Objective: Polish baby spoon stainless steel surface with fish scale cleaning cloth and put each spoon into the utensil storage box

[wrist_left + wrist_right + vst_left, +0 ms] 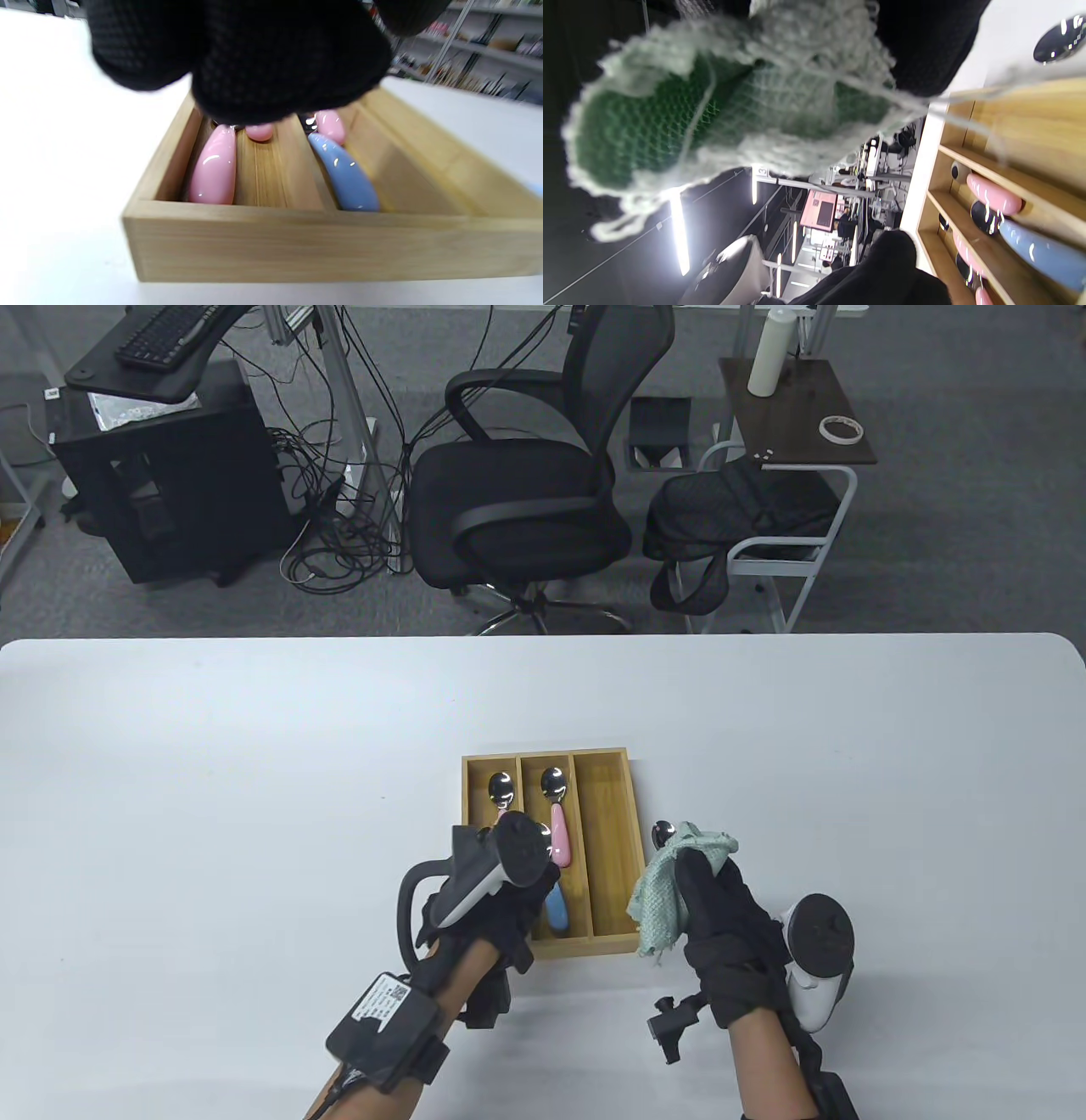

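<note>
The wooden utensil box (611, 848) has three lengthwise compartments. A spoon bowl (501, 789) shows in the left one. The middle one holds a pink-handled spoon (557, 823) and a blue-handled spoon (556, 909). My left hand (509, 912) hovers over the box's near left part. Its fingertips (263, 72) sit above the left compartment and cover the bowl end of a pink-handled spoon (213, 167); whether they grip it is hidden. My right hand (708, 891), right of the box, grips the green fish scale cloth (674, 886) wrapped round a spoon, with only the bowl (662, 836) showing.
The box's right compartment (607, 848) holds nothing. Beyond the table's far edge stand an office chair (517, 492) and a small side table with a bag (747, 517). White tabletop (254, 780) stretches left and right of the box.
</note>
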